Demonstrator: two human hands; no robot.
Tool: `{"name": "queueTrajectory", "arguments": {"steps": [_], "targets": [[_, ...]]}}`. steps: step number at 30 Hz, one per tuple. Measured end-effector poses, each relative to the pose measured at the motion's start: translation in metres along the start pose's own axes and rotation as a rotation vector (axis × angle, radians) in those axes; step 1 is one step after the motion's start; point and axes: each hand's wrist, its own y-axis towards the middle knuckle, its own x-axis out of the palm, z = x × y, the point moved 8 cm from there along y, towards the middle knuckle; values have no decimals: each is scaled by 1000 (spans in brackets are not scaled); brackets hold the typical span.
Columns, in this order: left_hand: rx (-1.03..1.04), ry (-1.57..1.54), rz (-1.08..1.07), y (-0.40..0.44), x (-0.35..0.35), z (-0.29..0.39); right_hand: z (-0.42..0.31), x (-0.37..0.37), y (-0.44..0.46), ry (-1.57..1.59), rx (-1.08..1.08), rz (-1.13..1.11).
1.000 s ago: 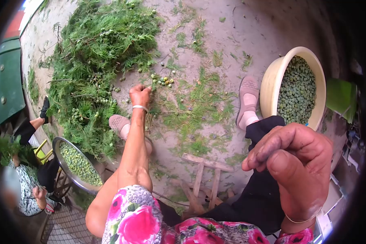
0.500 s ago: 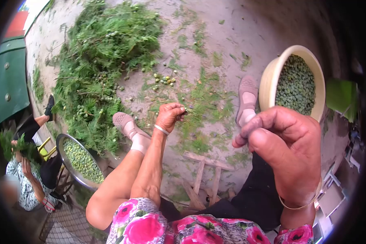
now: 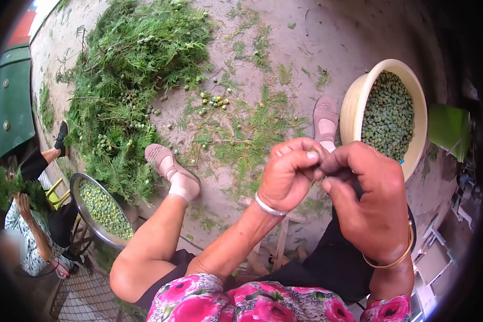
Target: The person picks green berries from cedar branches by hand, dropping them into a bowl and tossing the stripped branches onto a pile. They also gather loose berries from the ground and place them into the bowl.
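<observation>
My left hand (image 3: 290,174), with a pale bracelet at the wrist, is closed, its fingertips meeting those of my right hand (image 3: 367,193). The right one is closed too, thumb against darkened fingers. Whatever lies between the fingertips is too small to make out. Beyond the hands, a cream basin (image 3: 354,102) holds many green cones (image 3: 389,110). A small group of loose cones (image 3: 214,102) lies on the ground ahead, beside a big heap of green branches (image 3: 139,70) at the left.
At the far left a co-worker (image 3: 35,236) sits holding green sprigs, near a metal basin (image 3: 76,188) of yellow-green cones. A wooden stool frame (image 3: 280,244) is below my hands. Green scraps (image 3: 252,134) litter the ground between my feet.
My left hand has come back from the loose cones, moving right to meet my right hand. My right hand has shifted slightly left. The co-worker's hand has moved up to the sprigs.
</observation>
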Motion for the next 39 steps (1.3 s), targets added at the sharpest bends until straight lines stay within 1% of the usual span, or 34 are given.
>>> {"name": "queueTrajectory", "arguments": {"steps": [2, 3, 4, 5, 6, 8, 9, 10, 11, 12, 13, 14, 15, 16, 17, 18, 20, 21, 22, 23, 24, 25, 26, 27, 28, 29, 30, 32, 34, 35, 37, 38, 39], "targets": [[-30, -22, -22, 12, -26, -7, -8, -5, 2, 279, -51, 82], [-117, 440, -82, 20, -46, -19, -8, -4, 1, 281, -50, 79], [-205, 902, -140, 24, -72, -32, -3, -5, 0, 246, 8, 91], [-52, 1734, -100, 25, -100, -27, 2, -6, -2, 208, 64, 105], [150, 2554, -36, 23, -121, -23, 3, -6, -2, 207, 66, 103], [253, 2411, 370, 20, -183, 18, 7, -8, -3, 292, 125, 128], [334, 2258, 502, 12, -196, 43, 5, -11, -2, 291, 130, 129], [401, 2095, 627, 1, -210, 64, 5, -12, -4, 284, 198, 112], [528, 2048, 698, -6, -219, 79, 6, -10, -6, 280, 266, 93], [660, 1996, 768, -9, -225, 93, 4, -3, -6, 281, 270, 90], [657, 1996, 769, -6, -229, 99, -8, -4, -4, 261, 156, 206], [600, 1988, 778, -2, -236, 104, -19, -8, -5, 238, 42, 321], [546, 1979, 785, 3, -240, 106, -24, -8, -5, 236, 43, 321], [546, 1976, 782, 8, -241, 106, -24, -6, -4, 182, 105, 298], [508, 2068, 810, 12, -241, 104, -22, -5, -4, 127, 166, 275], [466, 2160, 837, 17, -242, 102, -19, -4, -3, 123, 168, 275], [436, 2190, 861, 20, -251, 104, -17, -7, -4, 220, 53, 345], [427, 2104, 845, 19, -252, 108, -23, -10, -2, 221, 53, 345], [419, 2019, 829, 17, -252, 112, -26, -12, 2, 162, 162, 287], [435, 1935, 763, 15, -250, 115, -24, -12, 2, 103, 269, 229], [435, 1938, 763, 10, -247, 114, -20, -10, 0, 106, 269, 230], [267, 1407, 737, 4, -268, 105, -18, -10, -2, 152, 176, 257], [111, 878, 678, -1, -267, 88, -19, -11, -5, 198, 82, 284], [83, 714, 576, -2, -248, 79, -18, -13, -6, 200, 81, 284], [84, 715, 575, -2, -240, 76, -19, -12, -4, 178, 56, 227], [120, 644, 517, 2, -231, 73, -21, -9, -3, 155, 31, 170], [155, 573, 460, 5, -222, 70, -23, -6, -3, 153, 29, 171], [178, 567, 453, 19, -220, 73, -22, -5, -7, 157, 59, 277], [171, 1283, 665, 34, -230, 93, -19, -6, -7, 134, 49, 271], [166, 1281, 663, 43, -239, 92, -18, -6, -7, 116, 37, 265], [543, 1999, 754, 52, -216, 108, -15, -5, -7, 113, 27, 270], [538, 1997, 748, 58, -223, 108, -14, -5, -7, 111, 12, 277], [526, 2064, 748, 64, -225, 108, -17, -6, -4, 106, 18, 277]]}}
